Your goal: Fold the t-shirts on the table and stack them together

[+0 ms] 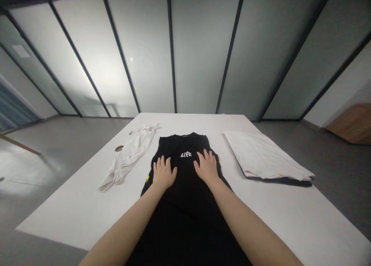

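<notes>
A black sleeveless shirt lies spread on the white table, its neckline pointing away from me. White lettering runs across its chest, and bits of yellow show at both side edges. On the shirt's left half rests my left hand, palm down with the fingers spread. My right hand lies flat on the other half, just right of the lettering, fingers apart. Neither hand grips the cloth. The lower part of the shirt merges with dark cloth near my body, so its hem cannot be made out.
A crumpled white garment lies along the left of the white table, beside a round cable hole. On the right sits a folded stack of cloth, white above and dark below. Frosted glass panels stand behind.
</notes>
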Motion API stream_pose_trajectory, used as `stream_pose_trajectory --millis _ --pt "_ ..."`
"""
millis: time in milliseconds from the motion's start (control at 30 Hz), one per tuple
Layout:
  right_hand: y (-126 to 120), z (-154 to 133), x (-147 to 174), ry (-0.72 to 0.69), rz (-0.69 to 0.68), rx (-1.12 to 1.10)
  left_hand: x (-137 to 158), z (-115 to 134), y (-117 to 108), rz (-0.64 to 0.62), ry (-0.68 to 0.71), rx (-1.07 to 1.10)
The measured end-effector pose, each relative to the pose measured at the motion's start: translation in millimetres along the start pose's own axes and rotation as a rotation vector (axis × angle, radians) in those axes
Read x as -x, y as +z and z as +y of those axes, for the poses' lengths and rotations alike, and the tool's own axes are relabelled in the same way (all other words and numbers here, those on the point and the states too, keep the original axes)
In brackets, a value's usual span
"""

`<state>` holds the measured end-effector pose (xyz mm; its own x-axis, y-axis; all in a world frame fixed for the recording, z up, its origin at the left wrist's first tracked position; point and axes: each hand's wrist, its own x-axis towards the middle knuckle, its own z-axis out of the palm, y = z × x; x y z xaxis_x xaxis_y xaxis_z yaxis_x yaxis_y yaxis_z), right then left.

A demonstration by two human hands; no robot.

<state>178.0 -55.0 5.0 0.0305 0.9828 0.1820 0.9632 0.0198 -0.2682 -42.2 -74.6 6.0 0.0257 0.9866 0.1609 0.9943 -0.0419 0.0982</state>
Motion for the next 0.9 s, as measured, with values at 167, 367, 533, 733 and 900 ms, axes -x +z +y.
stream_pose_trajectory --millis 167,367,533,733,900 --pt "2.0 0.6 -1.9 0.05 -0.132 0.05 -1.3 3.1 0.5 -0.017 -0.01 -0.02" --pt "-0.1 0.4 -2.2 0.053 -0.143 0.057 -1.0 3.8 -1.3 -0.011 -0.007 -0.012" --pt "-2.3 -0.1 -1.8 0.06 -0.159 0.047 -1.8 3.0 -1.7 -0.015 -0.002 -0.009" --pt "-6.1 -1.9 -1.4 0.074 -0.202 0.018 -3.2 -1.1 0.2 -0.014 -0.002 0.012" --pt "-7.7 -2.3 -0.4 0.054 -0.24 0.02 -2.8 -1.8 2.1 0.022 -0.062 -0.001"
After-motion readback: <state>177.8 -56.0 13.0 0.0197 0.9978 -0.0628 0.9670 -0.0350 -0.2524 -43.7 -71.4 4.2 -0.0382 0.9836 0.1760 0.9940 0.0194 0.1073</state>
